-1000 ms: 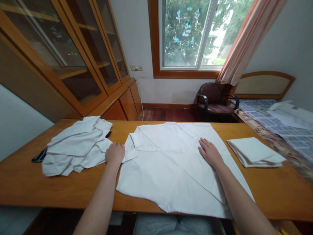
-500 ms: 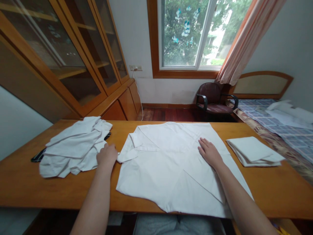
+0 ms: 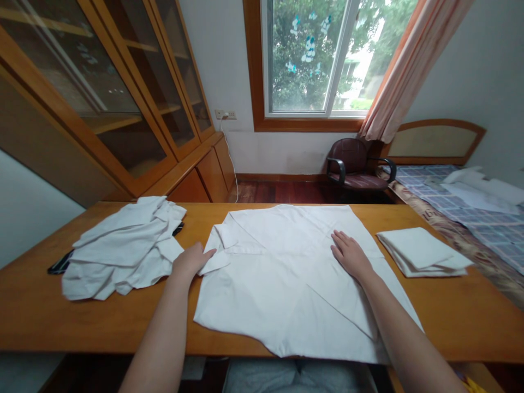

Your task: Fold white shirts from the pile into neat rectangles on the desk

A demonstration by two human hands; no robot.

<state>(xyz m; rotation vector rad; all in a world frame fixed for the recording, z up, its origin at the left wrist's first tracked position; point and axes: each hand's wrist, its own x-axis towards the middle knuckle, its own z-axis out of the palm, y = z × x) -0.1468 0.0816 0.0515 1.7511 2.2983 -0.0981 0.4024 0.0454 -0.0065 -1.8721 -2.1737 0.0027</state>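
A white shirt (image 3: 266, 273) lies spread flat on the wooden table (image 3: 102, 322), its near hem hanging over the front edge. My left hand (image 3: 190, 261) rests at the shirt's left side, fingers stretched out and touching a small folded flap (image 3: 215, 263) of the cloth. My right hand (image 3: 351, 255) lies palm down on the shirt's right half with fingers apart, pressing the fabric. Neither hand grips anything.
A loose pile of white garments (image 3: 123, 248) sits on the table's left, over a dark object (image 3: 57, 266). A folded white stack (image 3: 421, 251) lies at the right. Behind the table are a glass-door cabinet (image 3: 123, 109), a dark armchair (image 3: 356, 164) and a bed (image 3: 470, 202).
My left hand drew back left from the flap with curled fingers, then came right again and now touches it with straightened fingers. The right hand has stayed put.
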